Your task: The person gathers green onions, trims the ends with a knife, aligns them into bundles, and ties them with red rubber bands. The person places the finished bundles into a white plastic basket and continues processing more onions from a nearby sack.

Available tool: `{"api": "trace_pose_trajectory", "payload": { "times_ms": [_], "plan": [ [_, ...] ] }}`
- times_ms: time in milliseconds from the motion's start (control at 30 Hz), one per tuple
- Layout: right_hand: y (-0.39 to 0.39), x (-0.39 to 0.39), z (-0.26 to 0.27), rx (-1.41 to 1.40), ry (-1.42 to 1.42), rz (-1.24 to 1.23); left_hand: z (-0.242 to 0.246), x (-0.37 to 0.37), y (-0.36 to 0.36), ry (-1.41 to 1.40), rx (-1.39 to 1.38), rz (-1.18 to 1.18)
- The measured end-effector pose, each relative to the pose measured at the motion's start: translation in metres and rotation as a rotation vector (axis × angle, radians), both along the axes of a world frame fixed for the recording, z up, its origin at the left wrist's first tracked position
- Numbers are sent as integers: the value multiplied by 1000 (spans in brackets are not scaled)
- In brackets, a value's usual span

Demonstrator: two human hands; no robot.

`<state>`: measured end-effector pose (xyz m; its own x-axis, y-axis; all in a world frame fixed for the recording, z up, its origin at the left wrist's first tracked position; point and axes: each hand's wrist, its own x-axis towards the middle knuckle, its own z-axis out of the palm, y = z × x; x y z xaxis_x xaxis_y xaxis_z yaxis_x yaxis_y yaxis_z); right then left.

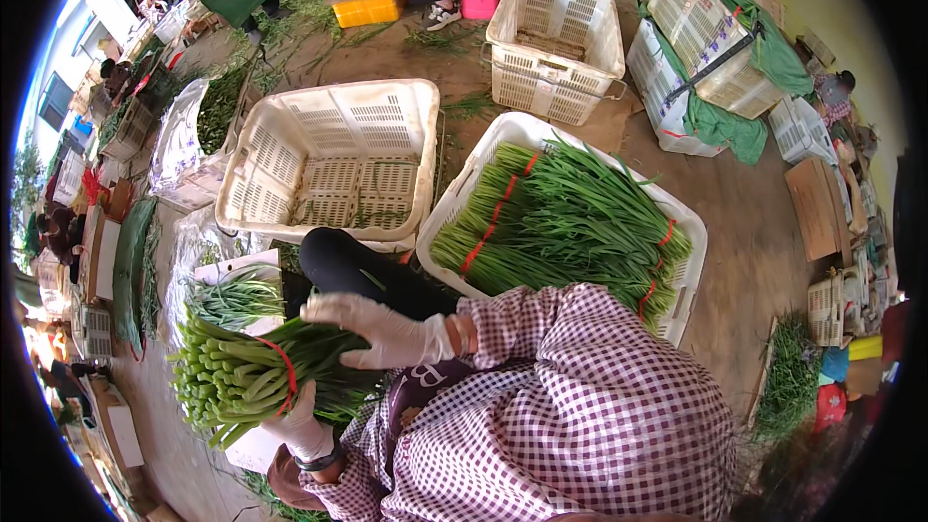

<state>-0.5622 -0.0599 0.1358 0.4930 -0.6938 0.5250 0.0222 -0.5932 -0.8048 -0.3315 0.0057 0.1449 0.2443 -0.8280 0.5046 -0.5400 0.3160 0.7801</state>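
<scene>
A thick bunch of long green stalks [232, 377] bound with a red band is in my gloved left hand [301, 420], which grips it from below near the band. The pale cut ends face left, and the dark leaves point towards my body. My gloved right hand [388, 333] is over the leafy part with its fingers apart; whether it touches the leaves I cannot tell. Behind the bunch, more loose green leaves [239, 297] lie in a white box [272, 264]. To the right, a white plastic crate [696, 232] holds several red-banded bunches [565, 210].
A white slatted crate [326, 167] stands beyond my knee, and another crate [554, 43] behind it. Stacked crates with green cloth [725, 51] stand at the upper right. A person sits on a pink stool [480, 1] near a yellow crate [370, 11]. Cut greens litter the floor.
</scene>
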Motion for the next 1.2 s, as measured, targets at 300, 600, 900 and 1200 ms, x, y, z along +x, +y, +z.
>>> {"api": "trace_pose_trajectory", "payload": {
  "times_ms": [300, 600, 900, 1200],
  "plan": [
    [-45, -63, 141, -147, -111, 75, 120, -123, -50, 684, -42, -490],
    [-61, -262, 244, 473, 520, 133, 130, -306, -57, 1257, 292, -999],
    [-32, -357, -20, 660, 834, -219, -87, -264, -112, 153, 1002, -1291],
    [-16, -347, -189, 1008, 628, -538, -86, -141, -134, 508, 706, -682]
  ]
}}
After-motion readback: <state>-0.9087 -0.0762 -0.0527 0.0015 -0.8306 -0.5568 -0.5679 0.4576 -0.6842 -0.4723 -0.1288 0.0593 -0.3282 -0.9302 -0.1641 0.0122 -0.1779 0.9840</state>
